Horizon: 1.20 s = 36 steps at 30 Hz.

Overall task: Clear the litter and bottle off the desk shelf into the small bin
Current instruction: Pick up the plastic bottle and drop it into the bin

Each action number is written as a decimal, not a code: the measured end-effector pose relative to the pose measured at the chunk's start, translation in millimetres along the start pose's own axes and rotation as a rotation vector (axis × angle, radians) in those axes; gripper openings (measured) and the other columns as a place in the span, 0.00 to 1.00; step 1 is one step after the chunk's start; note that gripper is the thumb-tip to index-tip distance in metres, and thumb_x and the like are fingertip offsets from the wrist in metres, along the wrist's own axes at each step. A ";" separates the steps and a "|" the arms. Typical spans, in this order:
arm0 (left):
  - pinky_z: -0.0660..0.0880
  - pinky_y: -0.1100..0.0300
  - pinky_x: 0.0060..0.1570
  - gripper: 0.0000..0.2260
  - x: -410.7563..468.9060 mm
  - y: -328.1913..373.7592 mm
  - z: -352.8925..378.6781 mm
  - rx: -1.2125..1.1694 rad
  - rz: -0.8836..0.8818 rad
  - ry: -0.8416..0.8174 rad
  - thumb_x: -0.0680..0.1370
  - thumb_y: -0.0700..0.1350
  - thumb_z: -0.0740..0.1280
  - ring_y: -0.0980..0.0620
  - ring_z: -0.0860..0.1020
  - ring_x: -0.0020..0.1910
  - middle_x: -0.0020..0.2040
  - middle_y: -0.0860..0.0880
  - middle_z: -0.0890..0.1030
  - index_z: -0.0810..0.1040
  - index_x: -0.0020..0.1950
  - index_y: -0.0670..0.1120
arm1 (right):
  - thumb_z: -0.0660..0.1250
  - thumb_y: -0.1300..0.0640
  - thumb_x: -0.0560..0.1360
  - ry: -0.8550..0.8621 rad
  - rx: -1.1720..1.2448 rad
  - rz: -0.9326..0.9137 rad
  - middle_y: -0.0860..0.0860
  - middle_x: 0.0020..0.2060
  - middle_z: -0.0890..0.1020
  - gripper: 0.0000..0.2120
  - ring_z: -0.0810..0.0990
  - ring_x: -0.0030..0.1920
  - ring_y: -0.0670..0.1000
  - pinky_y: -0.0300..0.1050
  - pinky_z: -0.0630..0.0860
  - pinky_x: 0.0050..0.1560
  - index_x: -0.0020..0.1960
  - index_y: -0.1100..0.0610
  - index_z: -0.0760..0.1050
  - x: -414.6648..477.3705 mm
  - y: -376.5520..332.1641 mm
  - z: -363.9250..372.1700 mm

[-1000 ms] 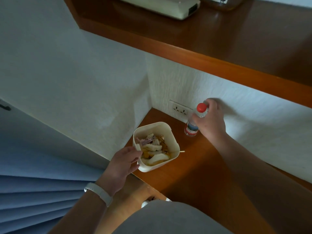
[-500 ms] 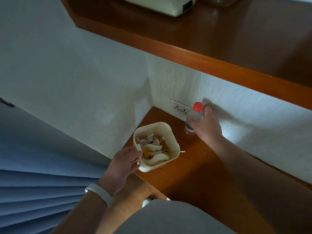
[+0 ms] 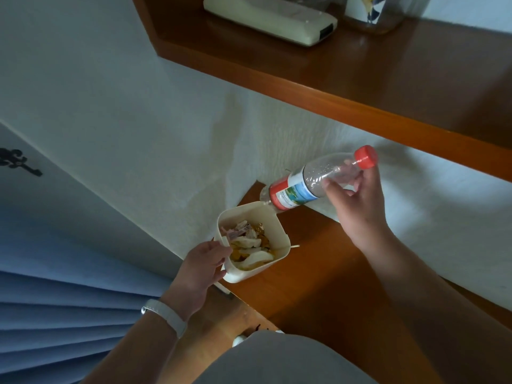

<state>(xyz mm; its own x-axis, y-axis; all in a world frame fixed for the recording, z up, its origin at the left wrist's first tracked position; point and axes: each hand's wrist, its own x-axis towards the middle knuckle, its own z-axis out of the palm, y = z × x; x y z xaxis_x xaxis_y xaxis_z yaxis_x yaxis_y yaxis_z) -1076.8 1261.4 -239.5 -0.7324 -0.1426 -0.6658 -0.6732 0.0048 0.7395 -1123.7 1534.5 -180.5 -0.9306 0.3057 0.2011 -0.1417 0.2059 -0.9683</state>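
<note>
A clear plastic bottle with a red cap and a red, white and blue label hangs tilted in the air, base down toward the bin. My right hand grips it by the neck just under the cap. The small cream bin stands on the lower wooden shelf in the corner, holding crumpled paper and food scraps. My left hand holds the bin by its near left rim. The bottle's base is just above the bin's far rim.
An upper wooden shelf overhangs the corner and carries a cream device and a jar. White walls close the corner. A thin stick pokes from the bin's right side. Blue pleated fabric lies at lower left.
My right hand has lifted the bottle off the shelf and tipped it sideways, base toward the bin. The camera has moved closer. The left hand stays on the bin.
</note>
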 end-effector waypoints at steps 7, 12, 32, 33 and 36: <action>0.72 0.41 0.71 0.02 -6.9 5.0 -9.7 -0.032 0.022 -0.095 0.81 0.40 0.68 0.34 0.74 0.71 0.59 0.40 0.79 0.79 0.53 0.44 | 0.72 0.58 0.70 -0.362 0.008 -0.004 0.47 0.43 0.81 0.16 0.82 0.45 0.41 0.33 0.76 0.41 0.54 0.54 0.70 -20.3 -14.3 18.7; 0.75 0.41 0.69 0.06 -8.4 3.9 -11.1 0.076 0.052 -0.058 0.80 0.44 0.70 0.39 0.78 0.67 0.61 0.43 0.83 0.80 0.56 0.46 | 0.71 0.62 0.74 -0.413 -0.114 0.054 0.47 0.40 0.79 0.13 0.79 0.39 0.35 0.28 0.73 0.36 0.51 0.54 0.68 -21.5 -12.2 33.4; 0.77 0.43 0.67 0.08 -4.1 -7.9 -15.0 0.176 0.045 -0.047 0.79 0.43 0.70 0.42 0.80 0.63 0.60 0.43 0.84 0.82 0.58 0.46 | 0.75 0.49 0.69 -0.568 -0.306 -0.133 0.42 0.47 0.78 0.22 0.82 0.46 0.41 0.29 0.76 0.40 0.56 0.47 0.67 -33.1 7.3 40.2; 0.77 0.42 0.67 0.08 -3.8 -7.4 -14.5 0.179 0.044 -0.041 0.80 0.44 0.70 0.42 0.81 0.63 0.60 0.43 0.84 0.82 0.58 0.46 | 0.75 0.50 0.69 -0.571 -0.301 -0.134 0.42 0.48 0.78 0.21 0.82 0.46 0.41 0.29 0.76 0.40 0.56 0.48 0.67 -32.4 7.6 40.0; 0.76 0.42 0.68 0.08 -3.9 -6.3 -11.9 0.191 0.054 -0.029 0.80 0.44 0.69 0.42 0.81 0.63 0.59 0.43 0.84 0.82 0.58 0.46 | 0.75 0.49 0.69 -0.574 -0.267 -0.138 0.44 0.48 0.78 0.22 0.82 0.46 0.42 0.32 0.78 0.41 0.56 0.48 0.67 -30.7 11.8 39.7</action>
<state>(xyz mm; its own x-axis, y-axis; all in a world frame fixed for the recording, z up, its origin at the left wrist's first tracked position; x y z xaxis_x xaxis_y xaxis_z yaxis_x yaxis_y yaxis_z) -1068.6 1250.2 -240.4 -0.7685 -0.1090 -0.6305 -0.6382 0.1999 0.7434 -1110.1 1490.7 -204.0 -0.9527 -0.2705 0.1385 -0.2533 0.4546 -0.8539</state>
